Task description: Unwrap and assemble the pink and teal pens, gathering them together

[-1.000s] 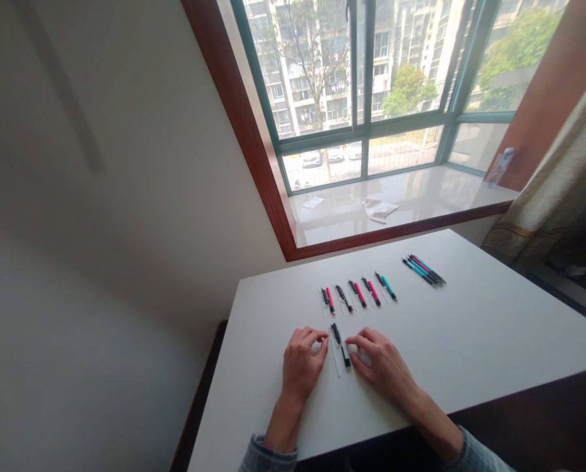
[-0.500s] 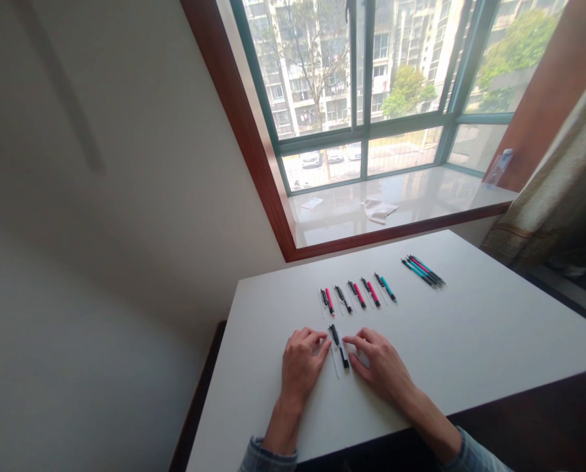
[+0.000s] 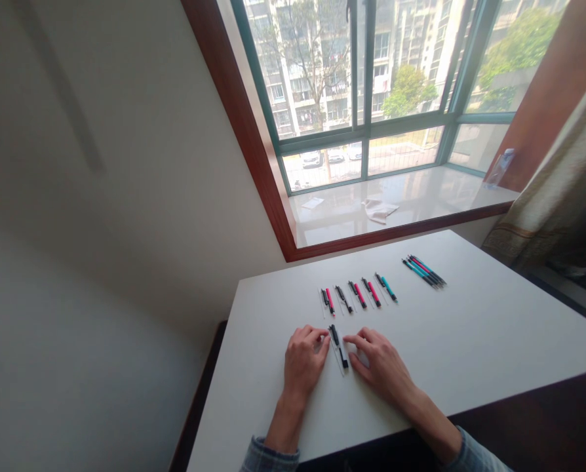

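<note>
Between my hands lies a taken-apart pen: a black clip-side barrel (image 3: 334, 334), a black grip part (image 3: 343, 358) below it, and a thin whitish refill (image 3: 337, 357) slanting along their left side. My left hand (image 3: 305, 360) rests on the table with thumb and forefinger drawn together at the refill's upper end; the exact contact is too small to see clearly. My right hand (image 3: 381, 367) lies just right of the parts, its thumb and forefinger apart, holding nothing.
Beyond the hands, a row of similar dismantled pens in pink (image 3: 358, 295), black (image 3: 343, 299) and teal (image 3: 388, 288) lies on the white table (image 3: 494, 328). Several whole pens (image 3: 423, 271) are grouped farther right. A wall and windowsill (image 3: 342, 219) border the table.
The refill's lower end has swung right, closer to the black pen parts. My left hand has shifted slightly with it. My right hand is nearly still.
</note>
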Demonstrator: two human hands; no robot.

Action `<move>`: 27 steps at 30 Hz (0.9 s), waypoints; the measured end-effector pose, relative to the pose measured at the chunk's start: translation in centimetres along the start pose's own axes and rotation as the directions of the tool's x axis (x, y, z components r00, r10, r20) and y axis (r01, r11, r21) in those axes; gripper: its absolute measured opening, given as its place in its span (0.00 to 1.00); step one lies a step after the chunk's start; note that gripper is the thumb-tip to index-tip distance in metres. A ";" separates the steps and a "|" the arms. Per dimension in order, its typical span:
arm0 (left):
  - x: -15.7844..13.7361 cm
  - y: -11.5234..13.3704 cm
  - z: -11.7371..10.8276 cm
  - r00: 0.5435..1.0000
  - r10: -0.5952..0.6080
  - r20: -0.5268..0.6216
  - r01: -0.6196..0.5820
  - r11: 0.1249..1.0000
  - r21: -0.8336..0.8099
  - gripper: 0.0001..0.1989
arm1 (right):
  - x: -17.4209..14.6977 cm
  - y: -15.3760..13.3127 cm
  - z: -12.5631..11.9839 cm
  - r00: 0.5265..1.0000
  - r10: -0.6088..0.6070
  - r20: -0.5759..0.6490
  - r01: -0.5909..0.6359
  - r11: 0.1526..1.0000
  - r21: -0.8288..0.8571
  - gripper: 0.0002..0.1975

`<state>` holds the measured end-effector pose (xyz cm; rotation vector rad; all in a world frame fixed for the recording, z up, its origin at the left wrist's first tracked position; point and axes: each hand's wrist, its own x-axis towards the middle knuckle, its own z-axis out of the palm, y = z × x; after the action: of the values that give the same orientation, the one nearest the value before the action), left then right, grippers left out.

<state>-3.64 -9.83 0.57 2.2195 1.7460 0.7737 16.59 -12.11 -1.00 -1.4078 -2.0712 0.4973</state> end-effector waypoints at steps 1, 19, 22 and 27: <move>0.0 0.1 0.0 1.000 -0.002 0.001 0.002 1.000 -0.002 0.08 | 0.0 0.0 0.0 1.000 0.000 0.000 0.000 1.000 0.002 0.14; 0.3 0.4 0.4 0.999 -0.045 -0.010 0.045 0.999 0.016 0.06 | 0.0 0.0 -0.1 1.000 -0.010 -0.006 0.010 1.000 -0.017 0.15; 0.4 0.5 0.3 0.999 -0.048 -0.010 0.049 0.999 0.017 0.06 | 0.0 -0.1 -0.1 1.000 -0.007 0.003 0.007 1.000 -0.022 0.15; 0.5 0.7 0.5 0.998 -0.063 -0.023 0.064 0.997 0.045 0.05 | 0.0 -0.1 -0.1 1.000 -0.010 0.001 0.010 1.000 -0.026 0.15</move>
<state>-2.74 -9.47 0.56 2.1802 1.8529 0.7535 16.53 -12.18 -0.88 -1.4114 -2.0910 0.4685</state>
